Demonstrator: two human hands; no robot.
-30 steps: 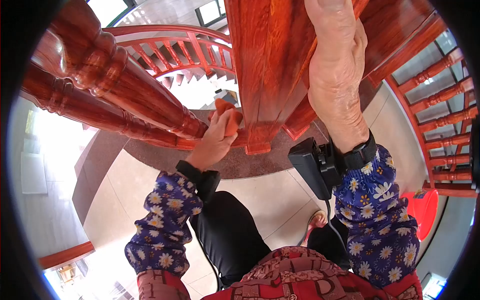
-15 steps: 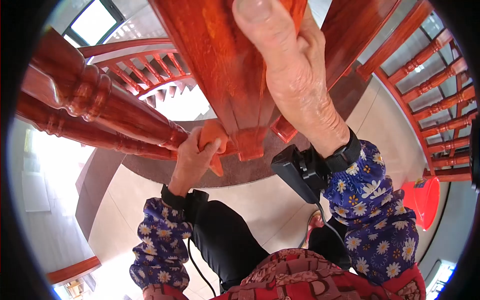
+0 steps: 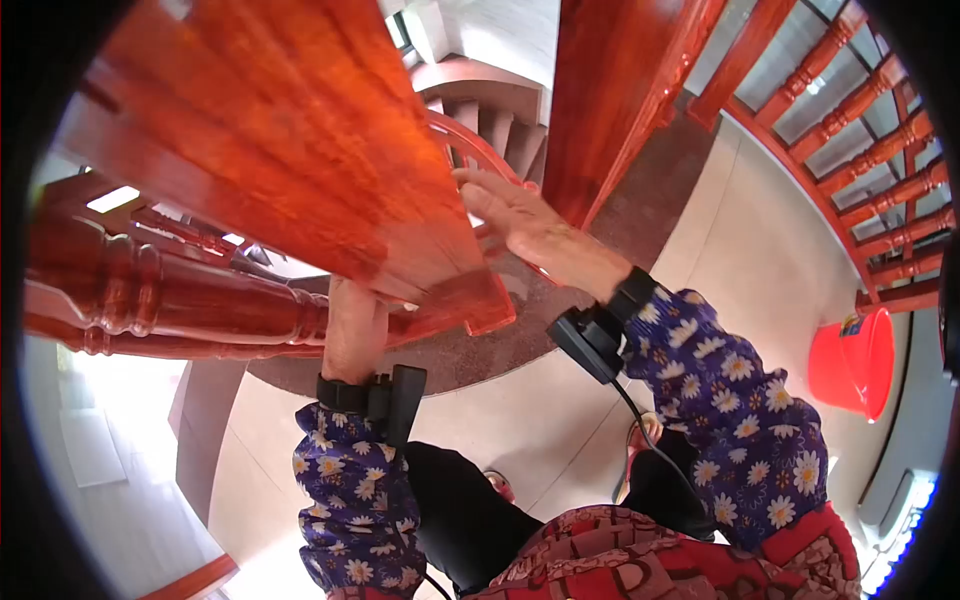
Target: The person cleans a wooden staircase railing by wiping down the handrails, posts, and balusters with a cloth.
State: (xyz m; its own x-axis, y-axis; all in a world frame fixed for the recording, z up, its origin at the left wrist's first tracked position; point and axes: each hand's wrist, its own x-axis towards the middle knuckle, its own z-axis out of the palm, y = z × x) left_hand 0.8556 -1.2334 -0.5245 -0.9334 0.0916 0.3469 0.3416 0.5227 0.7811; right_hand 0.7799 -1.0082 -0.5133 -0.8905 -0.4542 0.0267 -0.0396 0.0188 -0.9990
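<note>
Pale floor tiles [image 3: 500, 430] and a curved dark stone border [image 3: 645, 215] filled the landing, seen from above, with stair steps [image 3: 495, 130] dropping away beyond. On the right ran a railing [image 3: 830, 170] of turned red-brown spindles, with a red bucket [image 3: 848, 365] standing near it on the tiles. One large, glossy wooden post [image 3: 290, 140] dominated the upper left, its foot meeting the dark border ahead of the person. Both hands were at this post, one to either side. The person's left hand [image 3: 357, 325] reached in by its lower part, beside a thick baluster [image 3: 205, 300]; the post hid most of the fingers, so whether they grasped anything could not be told. The right hand [image 3: 540, 238], blurred, stretched its fingers to the post's right edge; whether its palm held something was also unclear. Work at the post seemed under way rather than finished. No mark on its shiny face divided a done part from an undone one, so how much was left could not be judged. Neither hand was on the second upright [image 3: 615, 100].
</note>
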